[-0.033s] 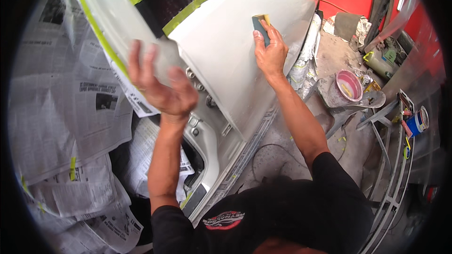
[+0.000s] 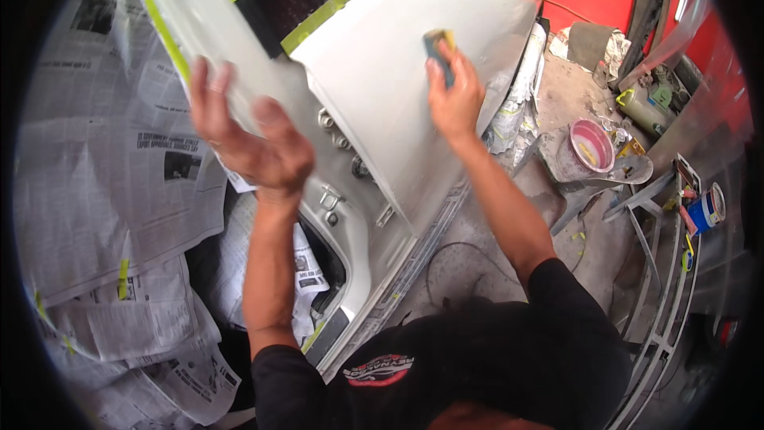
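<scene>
My right hand point(image 2: 457, 99) holds a small sanding block point(image 2: 438, 54), blue-grey with yellow at its top end, flat against the pale grey car door point(image 2: 382, 72). Its fingers press along the block, hiding part of it. My left hand point(image 2: 259, 139) is raised with fingers spread, a little blurred, and holds nothing. It hovers near the door's hinge-side edge, over the pale body frame point(image 2: 286, 103) and beside the newspaper masking point(image 2: 95, 159). Bolts and door hardware point(image 2: 338, 139) show in the gap to its right.
Yellow-green masking tape point(image 2: 322, 16) edges the dark window opening. A pink bowl point(image 2: 590, 145) with something yellow inside stands on a grey stand at right. Beyond it are a metal rack point(image 2: 656, 326), a blue can point(image 2: 704, 209) and a green cylinder point(image 2: 643, 111). A cable lies on the floor.
My left hand has shifted left and slightly down, away from the door edge. The right hand, still holding the sanding block, has moved very slightly to the left.
</scene>
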### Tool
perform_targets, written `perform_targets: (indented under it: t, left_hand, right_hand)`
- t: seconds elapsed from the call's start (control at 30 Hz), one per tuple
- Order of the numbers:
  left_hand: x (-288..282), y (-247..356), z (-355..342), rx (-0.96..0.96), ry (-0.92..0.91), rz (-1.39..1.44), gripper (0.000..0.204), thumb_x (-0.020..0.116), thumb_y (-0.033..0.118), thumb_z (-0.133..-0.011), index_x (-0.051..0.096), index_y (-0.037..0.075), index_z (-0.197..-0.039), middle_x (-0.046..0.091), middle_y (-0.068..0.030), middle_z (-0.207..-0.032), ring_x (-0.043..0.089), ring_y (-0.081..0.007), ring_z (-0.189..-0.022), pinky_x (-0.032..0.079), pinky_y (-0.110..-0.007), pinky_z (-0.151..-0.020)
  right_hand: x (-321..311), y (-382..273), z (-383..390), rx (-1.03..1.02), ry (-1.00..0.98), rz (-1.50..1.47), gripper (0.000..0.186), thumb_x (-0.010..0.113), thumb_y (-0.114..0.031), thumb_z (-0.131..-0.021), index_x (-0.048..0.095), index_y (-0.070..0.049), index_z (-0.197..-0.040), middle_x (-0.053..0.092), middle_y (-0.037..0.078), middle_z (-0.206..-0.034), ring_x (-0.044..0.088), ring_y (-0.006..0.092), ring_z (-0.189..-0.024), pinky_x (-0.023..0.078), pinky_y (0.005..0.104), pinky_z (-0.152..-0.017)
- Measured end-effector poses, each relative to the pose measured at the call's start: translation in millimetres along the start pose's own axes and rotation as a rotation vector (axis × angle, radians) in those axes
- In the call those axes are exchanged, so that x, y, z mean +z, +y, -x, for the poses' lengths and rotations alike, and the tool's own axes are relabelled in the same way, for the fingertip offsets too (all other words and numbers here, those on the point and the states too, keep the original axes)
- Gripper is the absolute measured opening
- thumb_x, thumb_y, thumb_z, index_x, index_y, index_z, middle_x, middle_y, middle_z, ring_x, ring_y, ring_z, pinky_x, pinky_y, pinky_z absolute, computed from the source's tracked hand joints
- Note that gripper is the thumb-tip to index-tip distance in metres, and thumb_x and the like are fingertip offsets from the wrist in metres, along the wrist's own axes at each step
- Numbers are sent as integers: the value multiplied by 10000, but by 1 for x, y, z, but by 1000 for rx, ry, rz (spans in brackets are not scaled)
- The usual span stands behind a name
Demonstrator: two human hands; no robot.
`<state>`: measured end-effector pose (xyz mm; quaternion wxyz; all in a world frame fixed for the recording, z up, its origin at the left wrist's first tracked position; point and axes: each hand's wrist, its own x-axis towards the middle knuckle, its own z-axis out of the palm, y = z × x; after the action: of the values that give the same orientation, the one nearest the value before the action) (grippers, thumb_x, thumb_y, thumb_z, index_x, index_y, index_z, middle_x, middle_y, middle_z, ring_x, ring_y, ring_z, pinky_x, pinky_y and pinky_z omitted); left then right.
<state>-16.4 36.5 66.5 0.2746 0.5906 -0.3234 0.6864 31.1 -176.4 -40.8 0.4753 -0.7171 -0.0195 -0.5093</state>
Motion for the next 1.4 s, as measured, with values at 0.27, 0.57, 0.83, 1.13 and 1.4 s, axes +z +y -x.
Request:
perform_targets:
  t: [0.27,0.57,0.83,1.13,1.4]
  left_hand:
    - [2,-56,-13,-20,-243,-429,441,422,340,-1027,510,67,-1362,332,-248,-1507,283,-384,-1422,140,-524,-1170]
    - [7,-44,-6,-124,-145,-305,411,390,297,-1045,520,61,-1355,367,-224,-1505,308,-345,-1431,113,-523,-1189]
    - [-4,-52,-5,-104,-185,-308,420,450,335,-1009,554,89,-1333,351,-234,-1508,259,-369,-1446,100,-546,-1176]
    - [-2,-48,-4,-130,-176,-300,428,405,309,-1021,537,56,-1340,361,-233,-1505,293,-376,-1433,104,-544,-1182]
    - [6,-44,-6,-134,-133,-287,420,370,268,-1046,515,35,-1363,365,-228,-1514,292,-366,-1437,128,-512,-1192]
  right_hand:
    - [-2,-33,81,-535,-86,-73,602,594,137,-676,622,-24,-1255,610,224,-1275,606,390,-1141,521,461,-955]
    - [-11,-29,112,-572,-114,-155,597,566,130,-669,608,-4,-1249,605,231,-1273,587,440,-1144,501,493,-964]
    - [4,-84,39,-566,-275,-162,523,574,115,-664,648,2,-1169,608,229,-1269,584,435,-1159,504,492,-966]
    - [14,-107,17,-555,-212,-122,529,607,87,-688,650,-40,-1199,626,187,-1245,608,364,-1125,516,438,-943]
    - [-12,-71,81,-536,-157,-129,580,587,114,-652,648,-24,-1213,607,211,-1280,587,403,-1152,488,464,-980]
